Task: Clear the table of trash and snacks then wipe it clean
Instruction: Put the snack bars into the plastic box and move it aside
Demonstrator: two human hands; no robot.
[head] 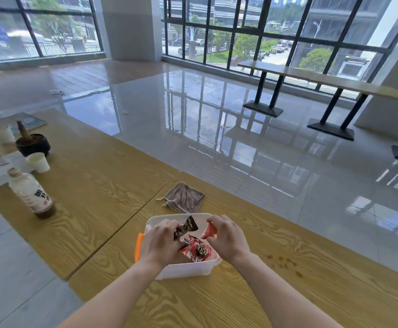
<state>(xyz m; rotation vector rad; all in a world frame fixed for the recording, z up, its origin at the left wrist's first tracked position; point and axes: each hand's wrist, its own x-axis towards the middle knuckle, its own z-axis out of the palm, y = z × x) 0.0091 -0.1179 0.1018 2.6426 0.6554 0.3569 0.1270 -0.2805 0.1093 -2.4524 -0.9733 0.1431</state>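
A white plastic box (186, 269) with an orange handle (138, 247) stands on the wooden table (252, 294) in front of me. Both hands are over the box. My left hand (162, 242) pinches a dark brown snack wrapper (186, 226). My right hand (226, 237) pinches a red wrapper (210, 230). A red and white snack packet (196, 250) lies inside the box between my hands. A folded brownish cloth (183, 197) lies on the table just behind the box. Small brown stains (284, 263) dot the tabletop to the right of the box.
To the left stand a drink bottle (31, 194), a white paper cup (38, 162), a dark bowl (33, 144) with a stick in it, another cup (4, 133) and papers. Glossy floor lies beyond the table's far edge. Another table (311, 76) stands by the windows.
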